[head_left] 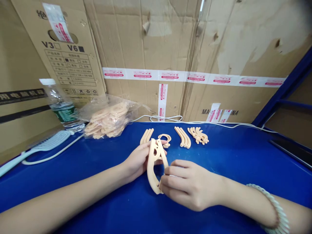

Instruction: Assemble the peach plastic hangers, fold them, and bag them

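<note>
A beige plastic folding clothes hanger (151, 170), its two curved arms folded toward each other, is held above the blue table in front of me. My left hand (137, 161) grips its upper end from behind, with the fingertips showing past the right side. The fingers of my right hand (186, 183) are closed on the lower right arm of the hanger and hide part of it. Just beyond lie several curved hanger arms (147, 136) and curved hook pieces (165, 138), partly behind my left hand. Farther right are more hanger arms (182, 137) and a small pile of hooks (198, 135).
A clear bag of beige pieces (107, 120) sits at the back left beside a water bottle (62, 109). A pale hairbrush (52, 143) and white cable (60, 151) lie at left. Cardboard (151, 39) walls the back. A dark flat device (292, 152) lies at right.
</note>
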A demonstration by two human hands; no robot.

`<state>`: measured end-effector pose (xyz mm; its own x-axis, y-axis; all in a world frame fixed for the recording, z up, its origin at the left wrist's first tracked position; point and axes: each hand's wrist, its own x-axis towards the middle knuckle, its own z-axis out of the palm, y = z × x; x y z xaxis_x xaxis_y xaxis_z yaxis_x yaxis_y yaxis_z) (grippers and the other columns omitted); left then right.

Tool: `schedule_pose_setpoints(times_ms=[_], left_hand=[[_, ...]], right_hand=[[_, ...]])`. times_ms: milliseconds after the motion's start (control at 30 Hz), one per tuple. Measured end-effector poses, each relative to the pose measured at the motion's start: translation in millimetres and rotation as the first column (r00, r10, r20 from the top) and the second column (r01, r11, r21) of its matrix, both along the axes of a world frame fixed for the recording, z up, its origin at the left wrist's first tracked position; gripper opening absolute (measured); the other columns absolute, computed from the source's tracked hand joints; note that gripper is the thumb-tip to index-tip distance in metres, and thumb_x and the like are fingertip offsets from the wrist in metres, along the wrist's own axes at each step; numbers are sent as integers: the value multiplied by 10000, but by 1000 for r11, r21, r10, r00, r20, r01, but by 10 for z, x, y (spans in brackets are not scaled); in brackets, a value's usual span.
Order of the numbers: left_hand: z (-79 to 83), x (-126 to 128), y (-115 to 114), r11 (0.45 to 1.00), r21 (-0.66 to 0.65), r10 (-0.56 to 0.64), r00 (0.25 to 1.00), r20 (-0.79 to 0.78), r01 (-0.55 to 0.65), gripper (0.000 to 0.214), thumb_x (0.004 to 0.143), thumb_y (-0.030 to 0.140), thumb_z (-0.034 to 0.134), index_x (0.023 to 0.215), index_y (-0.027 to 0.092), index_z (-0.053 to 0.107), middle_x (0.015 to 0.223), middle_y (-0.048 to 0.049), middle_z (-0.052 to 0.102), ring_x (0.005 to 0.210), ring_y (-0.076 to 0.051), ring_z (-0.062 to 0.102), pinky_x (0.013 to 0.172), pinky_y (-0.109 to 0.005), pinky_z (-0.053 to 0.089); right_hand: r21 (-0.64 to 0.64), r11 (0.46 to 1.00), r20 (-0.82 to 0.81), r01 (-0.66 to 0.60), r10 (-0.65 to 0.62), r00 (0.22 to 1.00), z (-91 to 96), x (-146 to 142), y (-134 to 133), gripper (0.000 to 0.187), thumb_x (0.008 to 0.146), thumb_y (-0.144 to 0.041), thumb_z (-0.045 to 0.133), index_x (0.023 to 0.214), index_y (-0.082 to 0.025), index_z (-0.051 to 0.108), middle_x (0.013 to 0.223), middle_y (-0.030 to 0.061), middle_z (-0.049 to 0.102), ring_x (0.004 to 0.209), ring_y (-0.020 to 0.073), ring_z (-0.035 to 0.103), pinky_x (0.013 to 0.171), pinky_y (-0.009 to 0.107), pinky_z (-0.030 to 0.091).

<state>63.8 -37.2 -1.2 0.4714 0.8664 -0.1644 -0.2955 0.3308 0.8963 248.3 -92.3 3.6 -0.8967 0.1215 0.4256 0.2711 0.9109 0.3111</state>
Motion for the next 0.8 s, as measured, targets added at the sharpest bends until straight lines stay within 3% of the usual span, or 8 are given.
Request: schedule_pose_setpoints(times_ms=[167, 333, 433, 567, 667, 800], left_hand=[[4, 26, -31, 998, -11, 62, 998, 18, -62, 311, 949, 309, 477, 944, 103, 710, 817, -103, 708, 733, -188, 655, 690, -288, 561], [-149, 29, -37, 982, 191, 16, 996, -83, 0, 268, 821, 391, 694, 882, 131, 678, 760, -58, 688, 730, -180, 644, 678, -256, 537], [-216, 20, -28, 969, 248, 40, 996, -82, -19, 335, 778, 468, 719, 825, 143, 656, 708, -36, 667, 661, -167, 624, 642, -265, 532], [-210, 24, -24, 980, 182, 81, 997, -3, -79, 338, 743, 476, 741, 755, 167, 605, 670, -15, 651, 614, -159, 611, 628, -283, 532], [-184, 31, -38, 978, 187, 94, 995, 22, -96, 345, 754, 481, 730, 733, 170, 583, 658, -17, 650, 626, -161, 606, 640, -285, 528], [-171, 21, -66, 962, 236, 143, 990, -3, -138, 373, 778, 506, 708, 720, 159, 583, 659, -23, 651, 678, -164, 610, 693, -283, 524]], right_hand=[[44, 999, -48, 20, -18, 999, -59, -12, 5, 200, 946, -120, 503, 843, -127, 675, 884, 48, 696, 805, 172, 599, 670, 330, 431], [124, 983, -74, 134, -125, 989, -73, 12, 43, 226, 936, -106, 495, 806, -128, 679, 905, 71, 697, 853, 209, 591, 707, 351, 445], [187, 957, -117, 220, -201, 973, -84, 21, 74, 210, 940, -112, 494, 844, -122, 681, 948, 78, 696, 889, 222, 587, 755, 365, 453], [237, 916, -122, 324, -303, 945, -88, 21, 84, 197, 956, -127, 475, 912, -114, 666, 969, 88, 679, 967, 252, 574, 884, 428, 424], [220, 880, -96, 421, -410, 907, -105, 20, 91, 199, 962, -123, 450, 896, -121, 638, 926, 91, 654, 1020, 263, 552, 966, 460, 373], [169, 825, -73, 539, -535, 842, -147, 22, 126, 185, 960, -141, 455, 843, -150, 599, 843, 59, 631, 893, 234, 563, 999, 479, 333]])
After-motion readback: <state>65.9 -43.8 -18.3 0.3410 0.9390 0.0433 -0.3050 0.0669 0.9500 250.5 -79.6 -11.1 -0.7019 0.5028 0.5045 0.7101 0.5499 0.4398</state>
